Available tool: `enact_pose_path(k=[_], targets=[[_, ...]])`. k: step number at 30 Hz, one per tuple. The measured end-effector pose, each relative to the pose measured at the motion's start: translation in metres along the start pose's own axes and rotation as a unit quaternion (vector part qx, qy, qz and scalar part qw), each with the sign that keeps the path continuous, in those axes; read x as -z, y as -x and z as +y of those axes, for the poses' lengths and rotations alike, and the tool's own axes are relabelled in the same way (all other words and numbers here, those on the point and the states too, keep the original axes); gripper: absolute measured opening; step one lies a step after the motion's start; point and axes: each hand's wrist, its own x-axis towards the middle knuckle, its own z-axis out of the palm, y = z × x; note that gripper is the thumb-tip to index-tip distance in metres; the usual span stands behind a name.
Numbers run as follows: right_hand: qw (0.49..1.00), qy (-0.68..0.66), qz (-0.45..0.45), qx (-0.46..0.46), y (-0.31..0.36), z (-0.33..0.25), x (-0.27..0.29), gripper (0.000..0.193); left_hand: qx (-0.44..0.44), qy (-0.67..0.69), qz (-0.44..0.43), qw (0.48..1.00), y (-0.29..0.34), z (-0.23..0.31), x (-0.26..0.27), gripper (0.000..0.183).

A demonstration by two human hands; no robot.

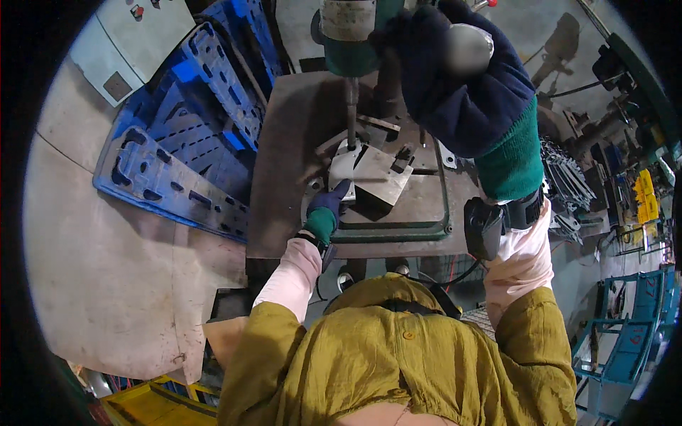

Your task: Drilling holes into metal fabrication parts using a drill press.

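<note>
My left hand (327, 206), in a dark blue and green glove, rests against the near edge of a flat grey metal plate (380, 174) lying tilted on the green drill press table (426, 231). The drill spindle (351, 106) comes straight down from the green machine head (352, 35) to the plate's left end. My right hand (455, 71), gloved the same way, is raised high and closed around the rounded knob of the feed lever (465, 46). A black device (484, 226) is strapped at my right wrist.
Blue plastic pallets (192, 128) lean at the left of the machine. A brown steel base plate (284, 163) lies under the press table. Metal parts are stacked at the right (565, 177). A blue frame (625, 341) stands at lower right, a yellow crate (149, 405) at lower left.
</note>
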Motion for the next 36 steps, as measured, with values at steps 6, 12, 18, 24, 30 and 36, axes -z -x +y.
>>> enact_pose_path(k=[6, 12, 18, 24, 30, 36], targets=[[0.991, 0.131, 0.012, 0.025, 0.014, 0.019, 0.041, 0.046, -0.003, 0.114, -0.066, 0.991, 0.021, 0.011, -0.011, 0.035], [0.833, 0.538, 0.099, 0.077, 0.028, 0.018, 0.106, 0.037, -0.02, 0.069, -0.081, 0.994, 0.046, 0.036, -0.013, 0.039], [0.649, 0.696, 0.25, 0.181, 0.019, 0.013, 0.131, 0.025, 0.016, 0.037, -0.003, 0.999, 0.023, 0.018, -0.019, 0.044], [0.636, 0.635, 0.371, 0.232, 0.006, 0.001, 0.169, 0.023, -0.092, -0.308, 0.112, 0.94, -0.024, -0.013, 0.005, 0.051], [0.514, 0.704, 0.397, 0.285, 0.002, -0.009, 0.187, 0.026, -0.099, -0.176, 0.037, 0.979, -0.026, -0.021, 0.008, 0.066], [0.326, 0.771, 0.408, 0.366, 0.0, -0.021, 0.2, 0.025, -0.079, -0.284, 0.07, 0.953, -0.022, -0.012, 0.003, 0.059]])
